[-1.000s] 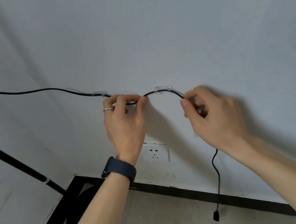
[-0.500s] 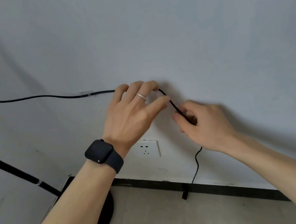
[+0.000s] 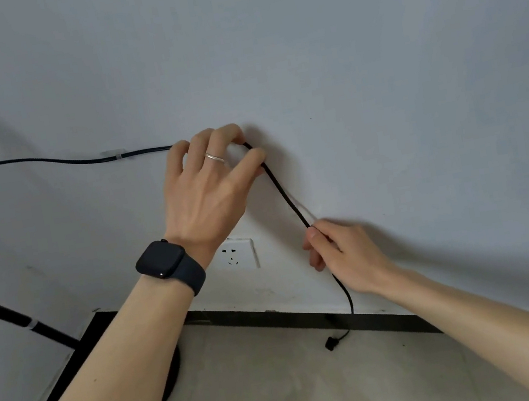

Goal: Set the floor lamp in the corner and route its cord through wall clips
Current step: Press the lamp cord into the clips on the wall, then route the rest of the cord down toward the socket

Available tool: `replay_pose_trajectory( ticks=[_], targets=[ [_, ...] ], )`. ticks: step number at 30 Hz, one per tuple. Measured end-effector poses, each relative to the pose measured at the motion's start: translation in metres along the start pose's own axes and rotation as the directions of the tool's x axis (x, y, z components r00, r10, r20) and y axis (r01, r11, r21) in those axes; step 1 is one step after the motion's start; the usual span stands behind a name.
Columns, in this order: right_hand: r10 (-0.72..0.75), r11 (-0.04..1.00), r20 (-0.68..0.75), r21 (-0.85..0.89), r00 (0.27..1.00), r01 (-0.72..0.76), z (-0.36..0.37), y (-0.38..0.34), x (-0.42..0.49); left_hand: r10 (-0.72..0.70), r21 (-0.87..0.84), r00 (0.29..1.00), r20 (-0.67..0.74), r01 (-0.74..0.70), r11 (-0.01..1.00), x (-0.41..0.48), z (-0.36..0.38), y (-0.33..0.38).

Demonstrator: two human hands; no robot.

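While my left hand [image 3: 209,188] presses curled fingers over the cord [image 3: 285,197] against the wall [image 3: 336,50], my right hand [image 3: 343,250] pinches it lower down.

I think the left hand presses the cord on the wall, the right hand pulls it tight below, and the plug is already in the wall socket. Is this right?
Not quite. In the head view the plug hangs loose near the floor; the wall socket is empty. The left hand does press the cord on the wall, and the right hand pulls it tight below.

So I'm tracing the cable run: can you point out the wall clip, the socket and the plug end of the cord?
wall clip [image 3: 113,153], head view, its clear body.
socket [image 3: 236,255], head view, its faceplate.
plug end [image 3: 330,343], head view, its black tip by the floor.
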State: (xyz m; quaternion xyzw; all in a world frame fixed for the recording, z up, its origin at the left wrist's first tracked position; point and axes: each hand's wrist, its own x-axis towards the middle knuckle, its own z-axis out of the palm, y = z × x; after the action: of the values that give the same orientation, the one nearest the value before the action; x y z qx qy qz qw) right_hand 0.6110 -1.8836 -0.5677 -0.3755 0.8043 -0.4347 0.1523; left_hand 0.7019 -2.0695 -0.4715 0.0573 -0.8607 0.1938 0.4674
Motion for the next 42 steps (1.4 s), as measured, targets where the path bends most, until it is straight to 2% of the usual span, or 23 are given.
replay_pose_trajectory(
  ticks=[4, 7, 10, 14, 16, 18, 20, 21, 22, 23, 24, 25, 27, 29, 32, 34, 36, 38, 39, 42],
  targets=[
    [0.001, 0.999, -0.025, -0.036, 1.0, -0.002, 0.009, -0.002, 0.005, -0.01, -0.001, 0.997, 0.072, 0.01, 1.0, -0.013, -0.002, 0.015],
    [0.017, 0.995, -0.138, -0.093, 0.99, -0.03, 0.013, -0.005, 0.008, -0.029, -0.012, 0.992, 0.124, 0.031, 0.999, -0.023, 0.001, 0.022],
    [0.008, 0.988, -0.226, -0.151, 0.974, -0.043, 0.013, 0.001, 0.008, -0.1, -0.017, 0.991, 0.088, 0.101, 0.995, -0.028, 0.01, 0.024],
    [0.0, 0.977, -0.211, -0.208, 0.977, -0.045, 0.017, 0.001, 0.006, -0.162, -0.044, 0.985, 0.055, 0.164, 0.985, -0.035, 0.017, 0.032],
    [0.056, 0.983, -0.174, -0.162, 0.983, -0.084, 0.021, 0.0, 0.009, -0.221, -0.075, 0.975, 0.029, 0.222, 0.972, -0.042, 0.02, 0.042],
    [0.191, 0.981, -0.112, 0.0, 0.975, -0.193, 0.027, -0.002, 0.013, -0.325, -0.14, 0.945, 0.031, 0.326, 0.935, -0.058, 0.023, 0.055],
    [0.268, 0.957, -0.074, 0.137, 0.961, -0.257, 0.035, -0.001, 0.016, -0.482, -0.25, 0.865, 0.139, 0.502, 0.828, -0.086, 0.027, 0.071],
    [0.285, 0.947, -0.063, 0.176, 0.957, -0.27, 0.038, -0.001, 0.017, -0.567, -0.315, 0.791, 0.229, 0.612, 0.726, -0.102, 0.029, 0.079],
    [0.299, 0.936, -0.043, 0.208, 0.953, -0.284, 0.041, 0.001, 0.018, -0.631, -0.377, 0.692, 0.351, 0.721, 0.581, -0.117, 0.031, 0.085],
    [0.31, 0.924, -0.015, 0.241, 0.951, -0.297, 0.043, 0.001, 0.018, -0.641, -0.414, 0.593, 0.487, 0.803, 0.429, -0.13, 0.033, 0.089],
    [0.316, 0.911, 0.013, 0.276, 0.949, -0.307, 0.046, 0.002, 0.019, -0.594, -0.42, 0.535, 0.601, 0.844, 0.335, -0.141, 0.035, 0.092],
    [0.316, 0.899, 0.035, 0.308, 0.948, -0.311, 0.047, 0.001, 0.02, -0.521, -0.401, 0.524, 0.674, 0.852, 0.337, -0.149, 0.035, 0.094],
    [0.311, 0.869, 0.072, 0.381, 0.948, -0.315, 0.05, 0.0, 0.021, -0.43, -0.382, 0.565, 0.705, 0.812, 0.441, -0.16, 0.037, 0.094],
    [0.313, 0.826, 0.087, 0.467, 0.946, -0.316, 0.054, -0.003, 0.02, -0.44, -0.352, 0.564, 0.699, 0.806, 0.475, -0.166, 0.035, 0.09],
    [0.347, 0.757, 0.09, 0.561, 0.933, -0.335, 0.059, -0.006, 0.022, -0.434, -0.288, 0.49, 0.756, 0.844, 0.452, -0.184, 0.036, 0.084],
    [0.375, 0.687, 0.103, 0.637, 0.921, -0.351, 0.063, -0.009, 0.023, -0.329, -0.246, 0.413, 0.85, 0.861, 0.445, -0.199, 0.039, 0.083],
    [0.392, 0.647, 0.1, 0.677, 0.915, -0.351, 0.068, -0.011, 0.023, -0.252, -0.209, 0.303, 0.919, 0.916, 0.342, -0.212, 0.043, 0.084],
    [0.388, 0.685, 0.052, 0.652, 0.92, -0.326, 0.073, -0.012, 0.022, -0.242, -0.169, 0.212, 0.947, 0.968, 0.188, -0.224, 0.045, 0.081],
    [0.378, 0.726, 0.015, 0.616, 0.926, -0.306, 0.076, -0.011, 0.021, -0.264, -0.168, 0.204, 0.943, 0.974, 0.151, -0.228, 0.046, 0.079],
    [0.334, 0.852, -0.099, 0.457, 0.937, -0.255, 0.084, -0.005, 0.021, -0.338, -0.187, 0.224, 0.914, 0.973, 0.138, -0.24, 0.048, 0.07]
  ],
)
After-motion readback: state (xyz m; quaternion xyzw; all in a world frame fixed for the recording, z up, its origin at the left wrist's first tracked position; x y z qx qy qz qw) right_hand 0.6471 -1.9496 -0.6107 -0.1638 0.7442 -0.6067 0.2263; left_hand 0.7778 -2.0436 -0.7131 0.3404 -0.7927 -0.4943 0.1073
